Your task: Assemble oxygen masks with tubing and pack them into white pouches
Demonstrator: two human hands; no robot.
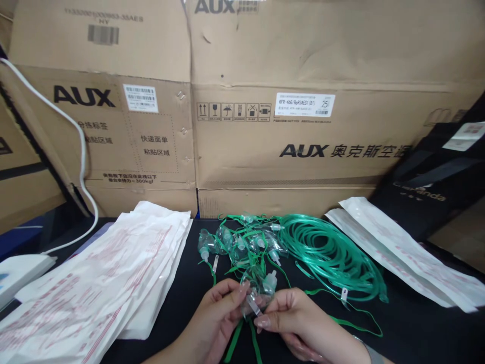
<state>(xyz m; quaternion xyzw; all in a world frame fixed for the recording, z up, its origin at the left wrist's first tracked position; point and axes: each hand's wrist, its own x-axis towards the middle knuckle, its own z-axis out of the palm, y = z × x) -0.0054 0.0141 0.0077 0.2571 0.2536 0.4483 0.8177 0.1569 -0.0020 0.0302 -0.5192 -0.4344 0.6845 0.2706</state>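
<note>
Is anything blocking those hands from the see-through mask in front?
Nothing I can see: the left hand and right hand are both on the clear mask. The other masks lie beyond it, not in between.

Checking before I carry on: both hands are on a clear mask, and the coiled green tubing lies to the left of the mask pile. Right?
Not quite: in the head view, the coiled green tubing lies to the right of the mask pile. The left hand and right hand are on a clear mask.

Left hand (222, 307) and right hand (291, 316) pinch close together.
</note>
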